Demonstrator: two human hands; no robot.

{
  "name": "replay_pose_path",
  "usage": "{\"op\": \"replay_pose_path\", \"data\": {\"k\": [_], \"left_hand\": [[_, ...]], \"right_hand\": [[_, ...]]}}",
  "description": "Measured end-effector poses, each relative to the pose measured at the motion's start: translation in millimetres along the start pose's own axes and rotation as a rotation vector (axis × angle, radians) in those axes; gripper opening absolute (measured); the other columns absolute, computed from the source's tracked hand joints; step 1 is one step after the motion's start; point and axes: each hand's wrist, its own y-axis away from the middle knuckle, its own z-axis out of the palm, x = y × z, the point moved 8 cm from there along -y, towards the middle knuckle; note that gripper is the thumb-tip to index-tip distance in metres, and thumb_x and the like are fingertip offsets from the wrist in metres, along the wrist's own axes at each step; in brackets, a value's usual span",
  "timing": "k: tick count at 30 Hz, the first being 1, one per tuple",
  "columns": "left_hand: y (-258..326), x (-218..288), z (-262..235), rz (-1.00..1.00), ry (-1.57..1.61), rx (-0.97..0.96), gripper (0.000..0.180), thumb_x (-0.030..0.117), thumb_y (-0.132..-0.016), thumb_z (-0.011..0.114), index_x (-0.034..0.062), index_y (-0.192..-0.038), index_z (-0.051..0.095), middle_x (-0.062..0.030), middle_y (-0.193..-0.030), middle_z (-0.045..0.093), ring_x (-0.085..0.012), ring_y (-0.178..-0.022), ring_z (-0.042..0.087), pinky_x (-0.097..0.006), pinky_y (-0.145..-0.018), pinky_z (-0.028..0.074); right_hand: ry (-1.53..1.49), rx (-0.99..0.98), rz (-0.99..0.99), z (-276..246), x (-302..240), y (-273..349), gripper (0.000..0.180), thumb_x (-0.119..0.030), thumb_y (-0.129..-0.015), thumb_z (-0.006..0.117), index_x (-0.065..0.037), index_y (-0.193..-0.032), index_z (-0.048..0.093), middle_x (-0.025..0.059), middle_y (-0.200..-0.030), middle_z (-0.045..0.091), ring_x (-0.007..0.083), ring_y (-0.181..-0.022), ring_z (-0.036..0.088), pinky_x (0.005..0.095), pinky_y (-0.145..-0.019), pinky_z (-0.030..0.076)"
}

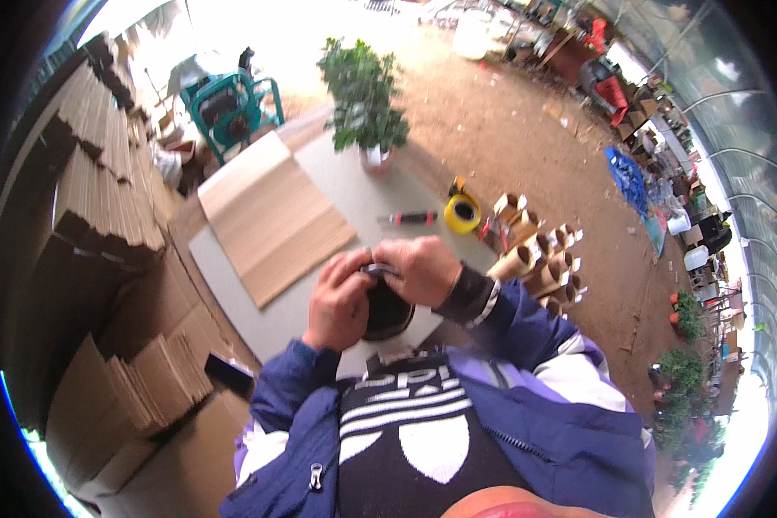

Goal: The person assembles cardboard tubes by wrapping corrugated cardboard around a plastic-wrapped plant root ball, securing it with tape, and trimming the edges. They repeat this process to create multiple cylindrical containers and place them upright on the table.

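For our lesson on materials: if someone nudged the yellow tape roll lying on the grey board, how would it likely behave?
The yellow tape roll lies flat on its side on the grey board, so a nudge would probably slide it, not roll it. Set on edge, its round shape would likely roll. It looks rigid enough to keep its form when lifted.

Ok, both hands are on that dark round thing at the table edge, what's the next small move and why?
Probably keep the left hand steadying the dark round object while the right hand works at its top rim, where both sets of fingertips meet. The flat cardboard sheet and yellow tape roll lie apart, untouched, so nothing else seems ready yet.
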Motion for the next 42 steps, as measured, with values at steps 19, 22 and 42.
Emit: {"op": "replay_pose_path", "data": {"k": [19,22,42], "left_hand": [[4.4,-3.2,-9.8,-0.077,-0.042,-0.015,0.04,0.001,-0.077,0.063,0.0053,-0.117,0.067,-0.0127,-0.131,0.063,-0.0373,-0.121,0.057,-0.046,-0.104,0.048],[0.0,-3.3,-9.6,-0.037,-0.008,-0.008,0.043,0.0,-0.076,0.063,0.0053,-0.118,0.067,-0.014,-0.131,0.062,-0.0379,-0.121,0.057,-0.046,-0.105,0.047],[4.0,-53.4,57.4,-0.584,0.91,0.091,0.039,0.023,-0.106,0.051,0.0024,-0.139,0.052,-0.0159,-0.135,0.059,-0.0244,-0.118,0.06,-0.038,-0.107,0.045]], "right_hand": [[0.097,-0.06,0.031,1.8,6.0,-18.2,0.015,-0.019,-0.089,0.065,-0.007,-0.097,0.061,0.0136,-0.091,0.067,0.0351,-0.088,0.069,0.0433,-0.075,0.057],[0.183,-0.073,0.044,-6.4,3.2,-19.9,0.016,-0.021,-0.088,0.068,-0.007,-0.094,0.062,0.0121,-0.094,0.066,0.0328,-0.088,0.068,0.043,-0.075,0.056],[-0.049,0.11,-0.058,-12.1,28.1,123.5,0.02,-0.024,-0.077,0.074,-0.011,-0.077,0.058,0.0061,-0.085,0.058,0.0285,-0.075,0.065,0.0408,-0.064,0.056]]}}
